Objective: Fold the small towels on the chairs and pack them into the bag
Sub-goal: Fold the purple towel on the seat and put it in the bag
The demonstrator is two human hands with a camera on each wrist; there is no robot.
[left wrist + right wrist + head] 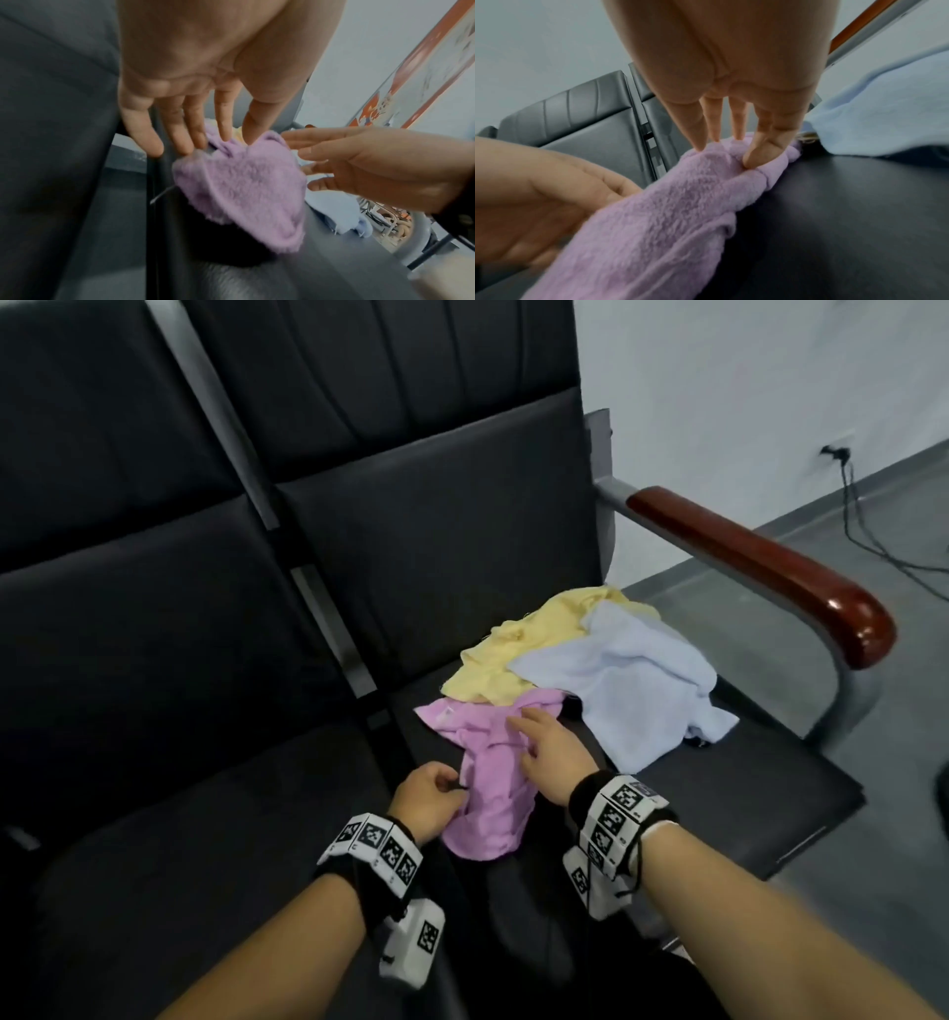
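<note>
The pink towel [488, 783] lay crumpled in a long, rumpled strip on the near left part of the black chair seat [693, 788], its fluffy pile bunched into soft ridges and its near end drooping over the seat's front edge. In the wrist views it read more lilac [244, 188], with a thin stitched hem along one side.

The left hand [429, 796] was at the towel's left edge, fingers curled with the edge pinched between thumb and fingertips. The right hand [552, 755] lay on the far part of the towel, its fingers nearly straight and spread, the tips pressing into the cloth [680, 203] rather than closing round it.

Just beyond the pink one, a yellow towel [518, 649] sat in a loose heap, its near edge touching the pink cloth. A pale blue towel [637, 685] overlapped the yellow one's right side and spread toward the right of the seat, also unfolded and wrinkled.

To the right stood a grey metal armrest topped with a glossy reddish-brown pad [770, 567]. To the left a second black seat [154, 660] adjoined this one, a metal bar between them. Both wrists wore black bands carrying black-and-white square markers [377, 847].
</note>
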